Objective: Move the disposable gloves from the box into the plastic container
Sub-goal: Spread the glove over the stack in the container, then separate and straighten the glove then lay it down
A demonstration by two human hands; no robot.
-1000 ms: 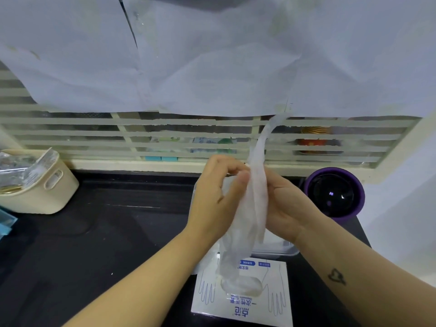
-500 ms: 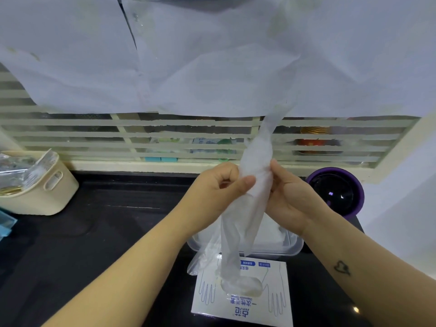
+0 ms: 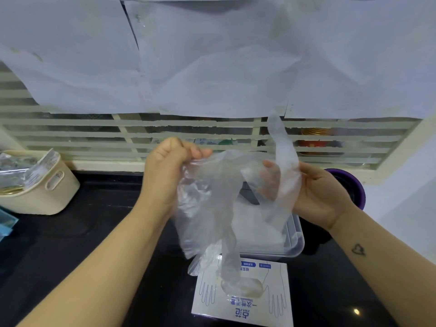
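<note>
Left hand (image 3: 169,171) and right hand (image 3: 323,194) each grip the gloves (image 3: 212,208) above the plastic container (image 3: 295,239). A tail dangles into the box (image 3: 243,300) at 6 o'clock, so it could snag and drag extras out.

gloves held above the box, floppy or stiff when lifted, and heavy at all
Probably very floppy: the gloves sag and crumple between the left hand and right hand, one strand trailing down to the box. Likely very light, since a thin strip stands up above the right hand unsupported. The film bunches, so layers may cling together.
</note>
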